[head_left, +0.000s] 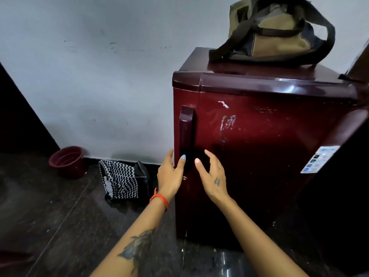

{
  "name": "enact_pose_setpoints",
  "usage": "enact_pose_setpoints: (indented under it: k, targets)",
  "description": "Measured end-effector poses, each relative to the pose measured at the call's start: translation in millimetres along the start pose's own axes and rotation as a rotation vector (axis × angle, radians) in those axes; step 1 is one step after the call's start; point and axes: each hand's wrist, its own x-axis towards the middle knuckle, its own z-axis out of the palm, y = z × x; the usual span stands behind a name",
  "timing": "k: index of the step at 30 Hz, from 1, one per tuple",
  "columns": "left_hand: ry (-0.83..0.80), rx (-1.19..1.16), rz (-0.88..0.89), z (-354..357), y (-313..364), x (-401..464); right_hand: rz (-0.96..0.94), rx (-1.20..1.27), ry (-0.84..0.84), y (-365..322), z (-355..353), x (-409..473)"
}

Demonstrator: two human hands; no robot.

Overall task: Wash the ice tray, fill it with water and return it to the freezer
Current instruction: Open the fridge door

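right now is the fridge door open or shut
Shut. The fridge door sits flush under the top trim, no interior shows, and both hands are only near the handle.

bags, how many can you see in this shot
2: an olive bag lies on top of the fridge, and a black-and-white zigzag bag sits on the floor by the wall, left of the fridge. Others may be out of view.

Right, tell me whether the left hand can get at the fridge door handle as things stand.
Probably yes. The left hand hovers open right beside the lower end of the door handle, nothing lies between them, and the right hand holds nothing that blocks it.
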Motion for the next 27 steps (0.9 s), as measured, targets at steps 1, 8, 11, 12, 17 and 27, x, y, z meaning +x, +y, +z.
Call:
enact_pose_setpoints:
  k: [1, 8, 11, 12, 17, 27]
  targets:
    - [-0.014, -0.009, 0.007, -0.3, -0.2, 7.3, -0.005, -0.002, 0.010, -3.0, 4.6, 7.5]
    - [-0.122, -0.055, 0.063, 0.2, -0.7, 55.2, -0.033, 0.009, 0.063, -34.0, 28.1, 53.4]
    - [-0.186, -0.086, 0.083, 1.2, 0.8, 70.1, -0.051, -0.030, 0.095, -44.9, 35.1, 69.3]
    - [-0.213, -0.081, 0.092, 1.6, 0.4, 72.5, -0.047, -0.045, 0.101, -47.1, 37.9, 72.9]
    - [-0.229, -0.044, 0.127, 3.7, -4.6, 73.0, -0.040, -0.106, 0.141, -48.0, 43.0, 78.2]
    - [-0.195, 0.028, 0.195, -1.3, -6.3, 71.0, -0.094, -0.232, 0.158, -48.9, 40.3, 68.2]
